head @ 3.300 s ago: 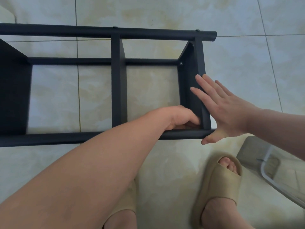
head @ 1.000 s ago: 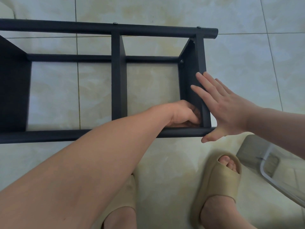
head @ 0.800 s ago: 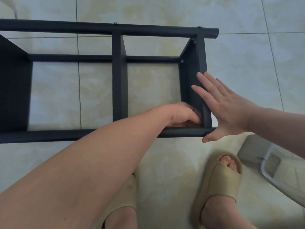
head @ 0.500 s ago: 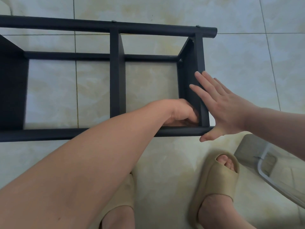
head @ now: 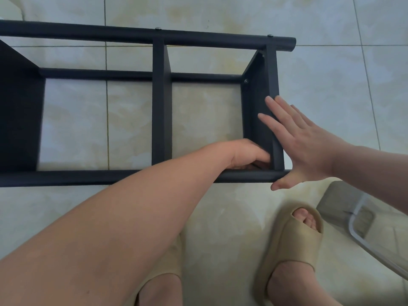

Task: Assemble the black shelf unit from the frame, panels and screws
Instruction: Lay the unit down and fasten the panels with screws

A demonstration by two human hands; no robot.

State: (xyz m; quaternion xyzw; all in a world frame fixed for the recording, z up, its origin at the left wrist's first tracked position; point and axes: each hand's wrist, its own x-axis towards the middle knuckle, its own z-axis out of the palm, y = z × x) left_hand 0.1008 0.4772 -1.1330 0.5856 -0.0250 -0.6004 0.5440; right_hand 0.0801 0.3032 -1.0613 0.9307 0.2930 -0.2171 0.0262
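The black shelf unit (head: 88,176) lies on its side on the tiled floor, with tube rails at the near and far edges. My right hand (head: 304,142) presses flat against the outer face of the end panel (head: 254,107), fingers straight and thumb below the near rail. My left hand (head: 247,153) reaches inside the rightmost compartment to the near corner of that panel. Its fingers are curled round a thin dark tool (head: 256,166) that barely shows under them. A screw head (head: 245,81) sits at the panel's far inner corner. The middle panel (head: 161,107) and left panel (head: 19,111) stand in the frame.
My feet in tan sandals (head: 293,244) stand on the floor just in front of the near rail. A grey block with a clear plastic piece (head: 344,206) lies at the lower right. Pale floor tiles (head: 220,14) stretch beyond the shelf.
Both hands stay at the end panel's near corner. My left hand's knuckles shift slightly at the corner. The view drifts a little.
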